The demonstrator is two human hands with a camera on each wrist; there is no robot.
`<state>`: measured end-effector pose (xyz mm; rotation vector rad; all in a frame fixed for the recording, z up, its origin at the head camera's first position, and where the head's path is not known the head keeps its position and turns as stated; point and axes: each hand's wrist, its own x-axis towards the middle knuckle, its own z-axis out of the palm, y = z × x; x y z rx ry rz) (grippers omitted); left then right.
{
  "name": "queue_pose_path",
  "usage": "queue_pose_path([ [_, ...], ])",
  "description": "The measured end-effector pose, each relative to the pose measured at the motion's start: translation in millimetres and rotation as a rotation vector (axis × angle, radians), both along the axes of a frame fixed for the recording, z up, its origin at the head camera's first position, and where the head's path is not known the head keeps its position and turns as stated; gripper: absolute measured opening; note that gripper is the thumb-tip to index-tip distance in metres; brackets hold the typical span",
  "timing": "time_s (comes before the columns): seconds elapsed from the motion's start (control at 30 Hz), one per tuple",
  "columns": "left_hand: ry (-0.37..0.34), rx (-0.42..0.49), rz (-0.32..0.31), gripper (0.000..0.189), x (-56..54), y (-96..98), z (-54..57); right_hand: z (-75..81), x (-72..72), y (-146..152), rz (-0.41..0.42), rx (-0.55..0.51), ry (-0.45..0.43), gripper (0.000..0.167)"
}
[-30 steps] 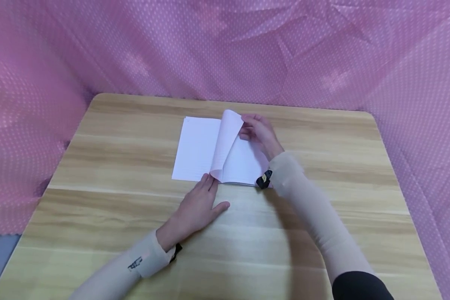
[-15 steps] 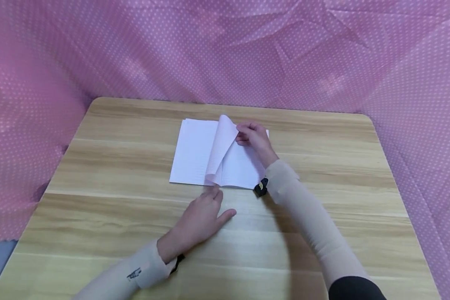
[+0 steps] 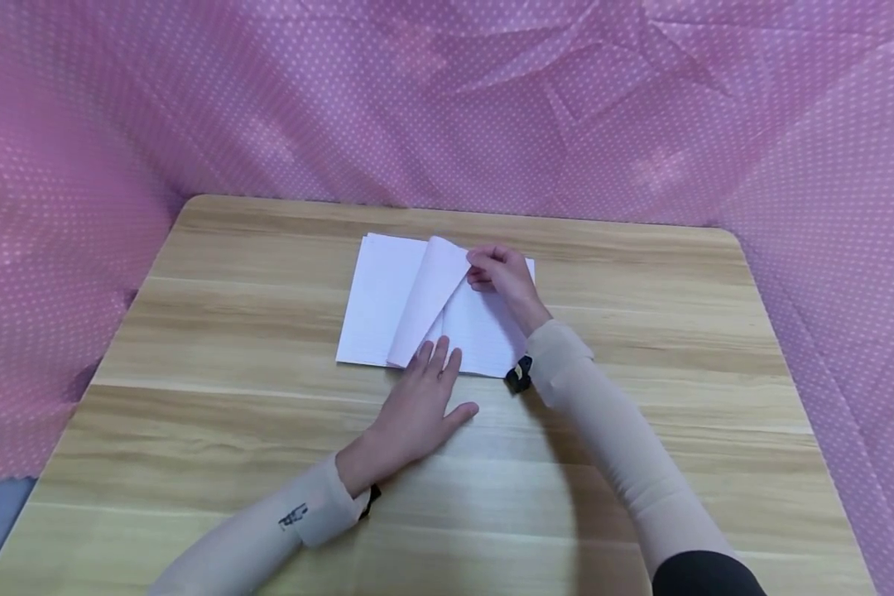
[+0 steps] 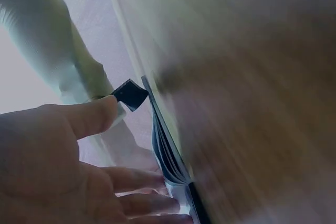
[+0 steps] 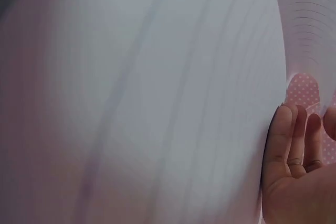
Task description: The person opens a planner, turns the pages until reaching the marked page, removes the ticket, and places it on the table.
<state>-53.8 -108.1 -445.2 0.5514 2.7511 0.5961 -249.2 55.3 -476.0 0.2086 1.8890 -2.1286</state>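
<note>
An open notebook (image 3: 376, 306) with ruled white pages lies toward the back of the table. One page (image 3: 429, 291) stands curled up near the spine, its free upper corner pinched by my right hand (image 3: 508, 281). My left hand (image 3: 413, 414) is spread with straight fingers, whose tips lie over the notebook's lower edge at the foot of the curled page. From the left wrist, the notebook's fanned page edges (image 4: 168, 156) show beyond the fingers. In the right wrist view, ruled lines of a page (image 5: 184, 93) fill most of the frame beside the fingers.
The wood-grain table (image 3: 253, 331) has rounded far corners. Pink dotted cloth (image 3: 447, 108) hangs behind it and along both sides. A small black device (image 3: 519, 375) on the right wrist sits close to the notebook's lower right corner.
The left hand drew back slightly from the notebook, then came up over its lower edge. The right hand, still pinching the page, shifted slightly left and down, and the page curls lower and further left.
</note>
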Motion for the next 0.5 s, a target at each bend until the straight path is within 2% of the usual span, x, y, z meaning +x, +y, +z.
queue_pose_path([
  [0.13,-0.050,0.043,0.058,0.090,-1.2,-3.2,-2.0,-0.2,0.0,1.4,-0.009,-0.006,0.001,0.008],
  [0.27,-0.056,0.051,0.113,0.090,-2.2,-6.5,-3.8,-0.4,0.5,2.6,-0.013,-0.018,-0.011,0.009],
  [0.5,-0.062,0.079,0.136,0.082,-3.4,-8.1,-3.1,1.9,2.0,6.6,-0.006,-0.013,-0.007,0.009],
])
